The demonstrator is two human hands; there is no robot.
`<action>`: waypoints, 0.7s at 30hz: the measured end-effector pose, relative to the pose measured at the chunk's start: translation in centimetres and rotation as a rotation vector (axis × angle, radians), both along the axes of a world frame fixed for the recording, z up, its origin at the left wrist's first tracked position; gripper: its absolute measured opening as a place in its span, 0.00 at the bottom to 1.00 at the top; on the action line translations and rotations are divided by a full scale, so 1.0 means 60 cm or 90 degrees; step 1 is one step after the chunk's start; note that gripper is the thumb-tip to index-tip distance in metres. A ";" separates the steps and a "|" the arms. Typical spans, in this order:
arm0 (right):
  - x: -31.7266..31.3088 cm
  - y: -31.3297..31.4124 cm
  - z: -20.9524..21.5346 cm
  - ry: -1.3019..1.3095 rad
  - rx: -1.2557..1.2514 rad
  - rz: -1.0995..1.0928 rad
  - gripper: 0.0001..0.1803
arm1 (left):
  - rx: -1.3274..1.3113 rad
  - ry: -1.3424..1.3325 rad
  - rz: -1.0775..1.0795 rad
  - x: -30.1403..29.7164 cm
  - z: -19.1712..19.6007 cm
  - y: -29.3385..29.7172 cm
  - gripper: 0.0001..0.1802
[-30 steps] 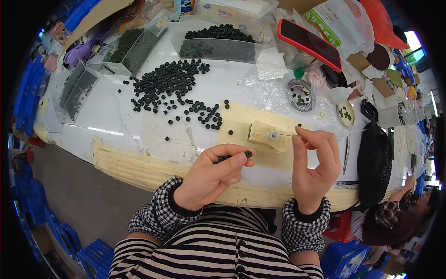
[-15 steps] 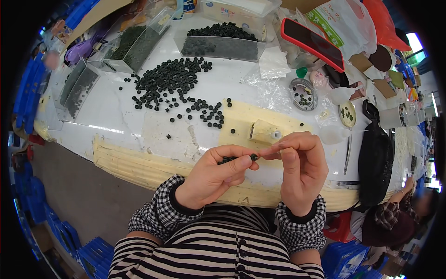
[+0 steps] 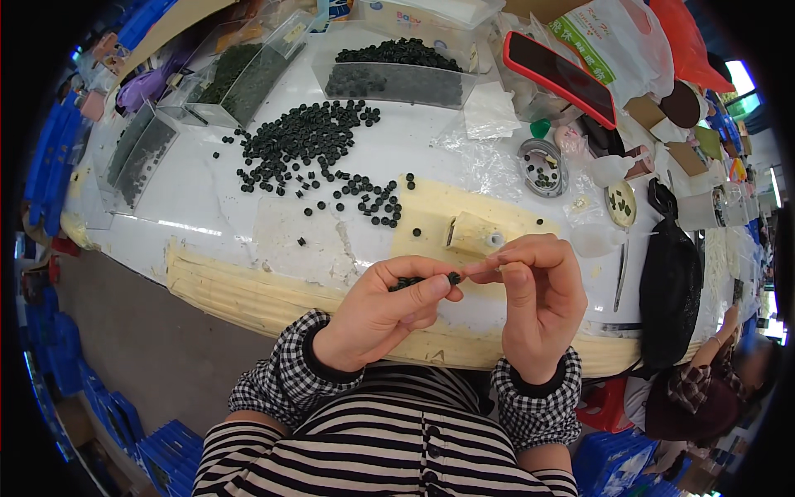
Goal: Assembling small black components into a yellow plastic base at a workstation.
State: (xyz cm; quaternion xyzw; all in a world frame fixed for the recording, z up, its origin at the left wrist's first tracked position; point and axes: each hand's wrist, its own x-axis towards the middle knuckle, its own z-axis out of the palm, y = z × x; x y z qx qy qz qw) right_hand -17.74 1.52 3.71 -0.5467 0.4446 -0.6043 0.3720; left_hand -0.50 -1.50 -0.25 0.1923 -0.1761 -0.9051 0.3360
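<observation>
a small black round piece [image 3: 454,279] sits on the near side of the taped block [image 3: 470,235], slightly to its left, gripped between the thumb and forefinger of the left hand [image 3: 381,308]; more dark pieces [image 3: 403,283] show inside that hand. the right hand [image 3: 540,302], near side and right of the block, has its fingertips drawn together just beside the piece; whether they grip anything i cannot tell. left of the block and beyond it spreads a loose black pile [image 3: 302,137]; farther beyond stand a clear bin [image 3: 435,89] and, rightward, a red-cased phone [image 3: 559,79].
</observation>
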 end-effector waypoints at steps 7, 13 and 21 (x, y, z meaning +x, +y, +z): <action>-0.031 -0.012 -0.016 0.291 -0.106 -0.293 0.04 | -0.197 -0.256 0.109 -0.003 0.016 0.001 0.09; -0.031 -0.020 -0.014 0.494 -0.073 -0.257 0.07 | -0.459 -0.447 0.202 -0.002 0.014 0.001 0.08; -0.011 0.023 -0.014 0.468 -0.126 -0.223 0.18 | -0.601 -0.523 0.280 0.014 0.022 -0.004 0.08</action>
